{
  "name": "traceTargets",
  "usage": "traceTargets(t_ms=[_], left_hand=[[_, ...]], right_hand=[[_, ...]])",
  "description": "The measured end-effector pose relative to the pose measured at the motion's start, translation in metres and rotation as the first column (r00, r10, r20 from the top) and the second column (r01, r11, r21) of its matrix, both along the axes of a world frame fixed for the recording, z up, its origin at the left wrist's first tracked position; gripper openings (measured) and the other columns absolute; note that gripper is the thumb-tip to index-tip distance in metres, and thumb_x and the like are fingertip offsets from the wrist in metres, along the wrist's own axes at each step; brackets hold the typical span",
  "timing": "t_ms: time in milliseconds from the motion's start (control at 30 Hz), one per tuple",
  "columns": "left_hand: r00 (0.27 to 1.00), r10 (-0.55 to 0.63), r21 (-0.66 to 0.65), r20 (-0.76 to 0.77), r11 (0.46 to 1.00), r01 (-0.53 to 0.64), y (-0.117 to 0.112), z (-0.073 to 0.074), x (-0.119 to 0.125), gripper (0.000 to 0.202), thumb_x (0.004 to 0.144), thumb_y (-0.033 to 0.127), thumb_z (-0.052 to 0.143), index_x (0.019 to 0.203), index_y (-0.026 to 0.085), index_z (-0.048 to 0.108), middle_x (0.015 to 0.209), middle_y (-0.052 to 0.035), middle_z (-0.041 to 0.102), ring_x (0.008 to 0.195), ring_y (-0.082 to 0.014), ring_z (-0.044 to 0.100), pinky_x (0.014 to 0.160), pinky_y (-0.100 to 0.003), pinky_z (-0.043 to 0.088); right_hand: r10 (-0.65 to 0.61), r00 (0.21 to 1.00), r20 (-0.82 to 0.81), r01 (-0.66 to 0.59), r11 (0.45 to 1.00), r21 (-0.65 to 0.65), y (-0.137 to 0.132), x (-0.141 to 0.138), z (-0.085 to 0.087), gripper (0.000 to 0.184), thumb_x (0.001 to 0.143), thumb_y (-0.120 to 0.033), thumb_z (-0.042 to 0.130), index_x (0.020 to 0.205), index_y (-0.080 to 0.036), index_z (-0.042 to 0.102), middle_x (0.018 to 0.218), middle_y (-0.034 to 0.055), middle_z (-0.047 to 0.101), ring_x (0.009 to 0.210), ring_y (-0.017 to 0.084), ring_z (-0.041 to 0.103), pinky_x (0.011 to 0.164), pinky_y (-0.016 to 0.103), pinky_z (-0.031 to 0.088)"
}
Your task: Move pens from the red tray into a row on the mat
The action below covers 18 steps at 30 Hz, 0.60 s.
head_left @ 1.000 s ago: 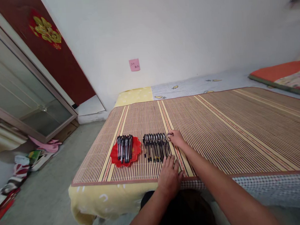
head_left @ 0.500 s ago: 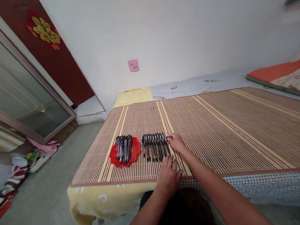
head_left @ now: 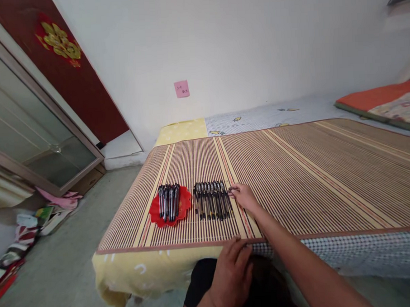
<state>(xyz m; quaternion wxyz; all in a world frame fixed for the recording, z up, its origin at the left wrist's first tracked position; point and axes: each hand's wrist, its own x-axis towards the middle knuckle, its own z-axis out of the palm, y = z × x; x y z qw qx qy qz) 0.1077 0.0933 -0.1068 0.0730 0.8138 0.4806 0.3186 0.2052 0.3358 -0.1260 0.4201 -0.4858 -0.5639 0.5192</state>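
Note:
A row of several dark pens [head_left: 212, 200] lies side by side on a striped bamboo mat [head_left: 294, 176]. My right hand [head_left: 242, 195] rests at the right end of that row, fingers curled against the last pen. My left hand [head_left: 232, 272] hovers off the mat near the bed's front edge, fingers loosely stretched and holding nothing. To the left, a red plate [head_left: 184, 204] carries a bundle of several more pens [head_left: 169, 202].
The mat covers a bed with a yellow sheet [head_left: 145, 271] hanging at the front. A folded orange blanket [head_left: 382, 99] lies at the far right. Clothes and clutter [head_left: 28, 224] sit on the floor at left, under a glass door. A pink note [head_left: 182, 88] is stuck on the wall.
My left hand has pulled back off the mat from the near ends of the pens toward me. My right hand stays at the right end of the row.

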Motion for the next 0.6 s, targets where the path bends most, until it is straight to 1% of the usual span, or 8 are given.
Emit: traceTargets(t_ms=[100,233,333,400,467,533,567,600], left_hand=[[0.997,-0.003,0.024,0.083,1.0,0.001,-0.029,-0.011,-0.004,0.045,0.09,0.012,0.051,0.134,0.019,0.049,0.125,-0.0133,0.064,0.123,-0.026,0.058,0.101,-0.045,0.054],[0.983,0.017,0.07,0.183,0.997,-0.03,-0.053,-0.032,-0.015,0.033,0.092,0.014,0.047,0.122,0.022,0.055,0.095,-0.0068,0.072,0.086,-0.0195,0.07,0.074,-0.03,0.061],[0.975,0.106,0.031,0.197,0.993,-0.114,-0.068,-0.043,-0.031,0.029,0.093,0.016,0.047,0.118,0.027,0.059,0.09,-0.0033,0.073,0.081,-0.0178,0.07,0.073,-0.027,0.06],[0.944,0.244,-0.041,0.221,0.97,-0.241,-0.079,-0.048,-0.044,0.026,0.095,0.019,0.046,0.111,0.029,0.064,0.091,-0.0024,0.074,0.084,-0.0184,0.071,0.077,-0.027,0.06],[0.863,0.428,-0.123,0.27,0.904,-0.41,-0.089,-0.051,-0.059,0.026,0.097,0.026,0.043,0.102,0.03,0.068,0.09,-0.0019,0.074,0.084,-0.02,0.071,0.076,-0.029,0.059],[0.746,0.599,-0.216,0.29,0.801,-0.559,-0.099,-0.054,-0.076,0.033,0.099,0.032,0.038,0.095,0.03,0.07,0.086,-0.0014,0.074,0.08,-0.0215,0.071,0.073,-0.032,0.059],[0.686,0.672,-0.262,0.279,0.74,-0.619,-0.105,-0.054,-0.085,0.038,0.1,0.035,0.034,0.091,0.029,0.071,0.082,-0.0011,0.074,0.076,-0.0219,0.071,0.069,-0.032,0.059],[0.629,0.737,-0.301,0.249,0.676,-0.673,-0.11,-0.055,-0.093,0.042,0.101,0.037,0.031,0.087,0.028,0.071,0.076,-0.0006,0.072,0.071,-0.0218,0.07,0.064,-0.032,0.058]], right_hand=[[-0.006,1.0,-0.018,0.006,1.0,-0.01,-0.004,0.0,0.0,0.018,0.081,-0.007,0.058,0.087,-0.016,0.071,0.086,0.0059,0.074,0.07,0.014,0.071,0.069,0.026,0.059],[-0.022,0.999,-0.046,0.021,0.999,-0.024,-0.009,0.0,0.001,0.012,0.08,-0.011,0.061,0.085,-0.016,0.07,0.087,0.0067,0.074,0.073,0.016,0.071,0.07,0.028,0.059],[-0.038,0.997,-0.069,0.036,0.999,-0.03,-0.021,0.006,0.006,0.008,0.08,-0.021,0.065,0.086,-0.017,0.069,0.086,0.0077,0.073,0.076,0.018,0.071,0.07,0.029,0.058],[-0.042,0.995,-0.089,0.039,0.999,-0.03,-0.037,0.014,0.015,0.014,0.082,-0.03,0.066,0.086,-0.016,0.068,0.084,0.008,0.072,0.074,0.018,0.069,0.065,0.029,0.056],[0.0,0.992,-0.13,-0.005,0.999,-0.038,-0.064,0.024,0.027,0.025,0.082,-0.04,0.066,0.087,-0.016,0.067,0.08,0.0077,0.071,0.069,0.018,0.067,0.06,0.028,0.054],[0.184,0.956,-0.229,-0.206,0.976,-0.076,-0.1,0.033,0.038,0.034,0.083,-0.05,0.067,0.088,-0.016,0.067,0.077,0.0069,0.071,0.067,0.017,0.066,0.06,0.029,0.052],[0.305,0.917,-0.258,-0.338,0.936,-0.094,-0.121,0.037,0.041,0.036,0.084,-0.051,0.065,0.088,-0.016,0.068,0.077,0.0067,0.071,0.068,0.017,0.066,0.061,0.028,0.052],[0.445,0.854,-0.269,-0.489,0.863,-0.127,-0.143,0.041,0.04,0.037,0.086,-0.052,0.063,0.087,-0.015,0.068,0.076,0.0069,0.071,0.068,0.017,0.066,0.062,0.028,0.051]])
